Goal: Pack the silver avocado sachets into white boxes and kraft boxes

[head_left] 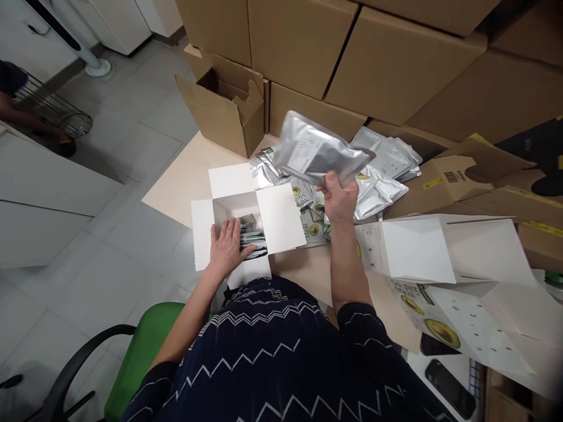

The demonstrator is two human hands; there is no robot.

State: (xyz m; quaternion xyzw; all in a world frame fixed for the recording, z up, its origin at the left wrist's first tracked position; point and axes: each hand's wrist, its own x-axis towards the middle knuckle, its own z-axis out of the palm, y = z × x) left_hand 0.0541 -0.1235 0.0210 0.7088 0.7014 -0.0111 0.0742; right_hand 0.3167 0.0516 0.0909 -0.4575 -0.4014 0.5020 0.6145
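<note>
Raised over the table, a silver foil pouch [314,152] with a printed label is gripped at its lower edge by my right hand [341,196]. My left hand [226,249] lies at the left side of an open white box [281,220], fingers stretched out and reaching inside. Several pouches [253,239] stand in a row in that box, beside my left fingers and thumb. Behind the box and under my raised right hand lies a loose pile of more silver pouches [380,190], some with avocado pictures on them.
An open brown carton [220,105] stands at the back, before stacked cardboard boxes [303,44]. On the right are flattened white boxes [417,252] and a phone [448,387]. A green chair [145,351] is at lower left. Another person's arm [26,114] shows at far left.
</note>
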